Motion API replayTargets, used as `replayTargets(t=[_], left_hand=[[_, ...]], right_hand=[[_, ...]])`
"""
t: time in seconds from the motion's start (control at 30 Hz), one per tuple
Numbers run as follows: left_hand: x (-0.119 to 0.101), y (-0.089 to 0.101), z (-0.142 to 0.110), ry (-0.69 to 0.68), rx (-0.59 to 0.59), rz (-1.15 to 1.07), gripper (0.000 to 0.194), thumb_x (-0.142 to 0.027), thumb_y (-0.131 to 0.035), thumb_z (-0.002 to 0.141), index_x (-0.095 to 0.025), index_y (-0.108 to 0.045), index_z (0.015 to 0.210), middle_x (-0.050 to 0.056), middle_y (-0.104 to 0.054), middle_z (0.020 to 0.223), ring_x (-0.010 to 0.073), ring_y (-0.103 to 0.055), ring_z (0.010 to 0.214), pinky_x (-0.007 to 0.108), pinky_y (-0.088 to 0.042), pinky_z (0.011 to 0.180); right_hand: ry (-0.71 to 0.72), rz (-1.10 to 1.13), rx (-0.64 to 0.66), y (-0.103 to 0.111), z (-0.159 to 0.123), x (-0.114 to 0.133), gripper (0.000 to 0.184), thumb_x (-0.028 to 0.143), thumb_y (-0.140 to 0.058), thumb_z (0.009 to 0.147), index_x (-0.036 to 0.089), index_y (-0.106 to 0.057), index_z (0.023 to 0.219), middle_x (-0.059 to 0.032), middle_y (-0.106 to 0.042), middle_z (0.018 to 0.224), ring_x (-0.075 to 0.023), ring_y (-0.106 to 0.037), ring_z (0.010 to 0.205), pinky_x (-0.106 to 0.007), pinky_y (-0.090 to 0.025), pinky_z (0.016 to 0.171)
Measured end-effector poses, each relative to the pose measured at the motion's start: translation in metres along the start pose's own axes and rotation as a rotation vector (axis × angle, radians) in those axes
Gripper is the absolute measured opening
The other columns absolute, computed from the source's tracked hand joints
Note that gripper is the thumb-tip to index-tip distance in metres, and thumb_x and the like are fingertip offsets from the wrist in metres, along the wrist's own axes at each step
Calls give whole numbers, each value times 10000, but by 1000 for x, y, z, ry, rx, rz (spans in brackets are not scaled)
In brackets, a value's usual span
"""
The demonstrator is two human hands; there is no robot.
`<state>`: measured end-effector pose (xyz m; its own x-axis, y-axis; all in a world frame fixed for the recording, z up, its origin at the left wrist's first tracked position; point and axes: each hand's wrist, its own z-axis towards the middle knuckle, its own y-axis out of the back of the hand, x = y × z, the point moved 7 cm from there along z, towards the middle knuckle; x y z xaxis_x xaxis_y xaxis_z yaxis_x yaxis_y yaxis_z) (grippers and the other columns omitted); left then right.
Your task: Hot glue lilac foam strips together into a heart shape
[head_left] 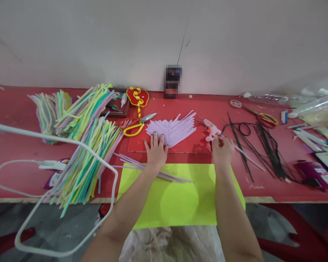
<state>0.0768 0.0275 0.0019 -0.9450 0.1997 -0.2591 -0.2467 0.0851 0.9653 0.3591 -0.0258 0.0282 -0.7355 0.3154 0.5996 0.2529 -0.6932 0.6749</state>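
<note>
My left hand (156,153) lies with spread fingers on the lower left of a leaf-shaped piece of lilac pipe cleaners (177,127), set in a V pattern. Beyond my right hand (223,150) is a pink hot glue gun (212,130). The fingers of that hand are closed at the gun's rear end, around the clear glue stick (253,161) that runs out behind it; the fingertips are partly hidden. Loose lilac pipe cleaners (177,178) pass under my left forearm, over a bright yellow-green sheet (177,203).
Bundled coloured pipe cleaners (82,160) cover the left side, near scissors (133,128) and a red-and-yellow ornament (138,97). A white tube frame (116,182) crosses the left foreground. Dark stems (268,149), a cable and more scissors (267,119) lie to the right.
</note>
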Motion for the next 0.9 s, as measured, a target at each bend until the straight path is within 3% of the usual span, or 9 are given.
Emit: replayTargets(t=[0.13,0.4,0.63,0.9], left_hand=[[1,-1,1,0,-12,7,536,-339,-344,954,-192,-312,1469,143,-197,1580,272,-181,1457,593,-143,1145],[1,-1,0,-9,-26,4,537,-331,-352,949,-179,-321,1463,157,-210,1574,280,-189,1455,601,-144,1142],[2,-3,1,-12,-38,9,541,-345,-355,947,-194,-318,1465,146,-209,1576,274,-186,1456,599,-136,1144],[0,0,-1,-11,-35,4,535,-329,-364,946,-183,-332,1459,145,-213,1575,277,-204,1451,592,-130,1150]], right_hand=[[-121,-57,-15,2,12,-30,312,477,-468,849,178,-557,861,-111,-610,867,-263,-547,922,-411,-421,864],[-299,-109,156,-26,11,-35,409,578,-508,788,183,-567,877,-146,-648,946,-290,-594,914,-426,-443,830],[-270,-108,236,-38,19,-32,438,590,-488,802,174,-591,897,-148,-666,931,-284,-607,899,-392,-440,818],[-187,-65,76,-32,15,-29,394,510,-408,861,157,-573,919,-172,-631,986,-278,-572,970,-384,-421,841]])
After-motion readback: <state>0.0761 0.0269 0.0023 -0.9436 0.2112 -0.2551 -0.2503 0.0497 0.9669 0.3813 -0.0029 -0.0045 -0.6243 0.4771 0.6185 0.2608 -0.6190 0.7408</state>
